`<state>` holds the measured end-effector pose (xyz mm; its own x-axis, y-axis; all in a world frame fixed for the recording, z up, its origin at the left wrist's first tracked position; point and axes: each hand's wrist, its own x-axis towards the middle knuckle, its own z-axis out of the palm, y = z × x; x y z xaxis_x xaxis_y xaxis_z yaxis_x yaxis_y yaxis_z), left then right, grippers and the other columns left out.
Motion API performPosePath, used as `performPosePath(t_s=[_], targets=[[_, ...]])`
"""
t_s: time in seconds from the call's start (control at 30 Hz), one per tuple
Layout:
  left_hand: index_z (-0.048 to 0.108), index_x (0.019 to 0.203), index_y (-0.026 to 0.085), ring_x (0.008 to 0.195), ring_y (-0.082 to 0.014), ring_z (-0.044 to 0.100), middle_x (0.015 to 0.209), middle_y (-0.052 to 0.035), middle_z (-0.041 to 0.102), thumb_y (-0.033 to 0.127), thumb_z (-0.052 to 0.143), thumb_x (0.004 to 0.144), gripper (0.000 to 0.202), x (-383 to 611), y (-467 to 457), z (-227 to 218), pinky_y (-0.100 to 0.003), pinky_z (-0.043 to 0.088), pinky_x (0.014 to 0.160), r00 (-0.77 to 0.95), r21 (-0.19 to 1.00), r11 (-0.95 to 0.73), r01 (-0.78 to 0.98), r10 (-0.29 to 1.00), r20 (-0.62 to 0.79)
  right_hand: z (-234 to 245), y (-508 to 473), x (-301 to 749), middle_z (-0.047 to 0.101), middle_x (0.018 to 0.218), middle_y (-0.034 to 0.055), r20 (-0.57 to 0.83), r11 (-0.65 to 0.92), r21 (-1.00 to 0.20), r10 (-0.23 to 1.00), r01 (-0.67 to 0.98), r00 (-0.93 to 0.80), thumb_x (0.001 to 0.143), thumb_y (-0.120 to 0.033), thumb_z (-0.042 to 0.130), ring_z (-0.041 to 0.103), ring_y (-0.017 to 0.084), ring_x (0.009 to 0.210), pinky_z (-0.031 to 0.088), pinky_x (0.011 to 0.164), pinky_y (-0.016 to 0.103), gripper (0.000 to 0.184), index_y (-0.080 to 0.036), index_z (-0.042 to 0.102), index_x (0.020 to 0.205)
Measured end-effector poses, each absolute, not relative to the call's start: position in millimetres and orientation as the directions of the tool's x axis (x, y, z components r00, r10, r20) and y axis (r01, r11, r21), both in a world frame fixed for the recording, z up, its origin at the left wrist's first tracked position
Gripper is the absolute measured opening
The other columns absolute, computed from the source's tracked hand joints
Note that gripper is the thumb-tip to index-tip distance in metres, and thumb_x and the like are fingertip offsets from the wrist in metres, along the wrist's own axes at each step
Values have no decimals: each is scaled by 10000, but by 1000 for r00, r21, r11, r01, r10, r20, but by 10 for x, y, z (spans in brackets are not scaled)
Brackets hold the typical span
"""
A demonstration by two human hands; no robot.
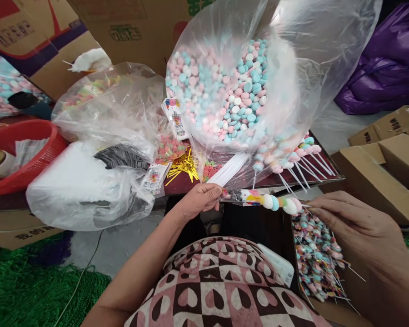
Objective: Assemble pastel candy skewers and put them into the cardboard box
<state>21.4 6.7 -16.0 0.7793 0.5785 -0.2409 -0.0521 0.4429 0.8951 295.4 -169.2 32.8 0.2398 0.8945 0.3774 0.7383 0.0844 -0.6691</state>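
My left hand is closed on the open end of a small clear printed wrapper bag. A marshmallow skewer, with white, blue and pink pieces, lies half inside that bag. My right hand pinches the skewer's stick end, just right of the candies. A big clear plastic bag of pink, blue and white marshmallows stands right behind my hands. Several loaded skewers lie on the dark table beside it.
A cardboard box of wrapped skewers sits below my right hand. Gold twist ties and white sticks lie on the table. A red basket, plastic bags and cardboard boxes crowd both sides.
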Motion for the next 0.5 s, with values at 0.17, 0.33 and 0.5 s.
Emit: performPosePath(t_s=[0.17, 0.33, 0.5], targets=[[761, 941, 123, 362, -49, 338, 394, 75, 372, 592, 691, 753, 511, 197, 79, -51, -202, 336, 419, 795, 929, 368, 39, 552, -252, 280, -1664, 2827, 734, 815, 18, 411, 130, -600, 897, 789, 164, 877, -252, 643, 672, 143, 694, 522, 663, 250, 89, -257, 731, 870], [724, 1111, 158, 337, -26, 280, 401, 120, 277, 493, 645, 846, 434, 164, 72, 1, -232, 479, 550, 801, 912, 410, -14, 551, -235, 147, -1645, 2795, 729, 748, 27, 402, 118, -500, 909, 858, 110, 925, -327, 568, 657, 156, 652, 505, 662, 276, 186, -241, 730, 899], [714, 1079, 169, 337, -78, 427, 409, 120, 248, 471, 677, 826, 397, 164, 74, 89, -304, 535, 597, 836, 815, 563, -134, 506, -213, -25, -1616, 2658, 740, 752, 44, 341, 53, -565, 924, 823, 174, 930, -360, 536, 682, 175, 663, 524, 638, 280, 238, -228, 725, 871]])
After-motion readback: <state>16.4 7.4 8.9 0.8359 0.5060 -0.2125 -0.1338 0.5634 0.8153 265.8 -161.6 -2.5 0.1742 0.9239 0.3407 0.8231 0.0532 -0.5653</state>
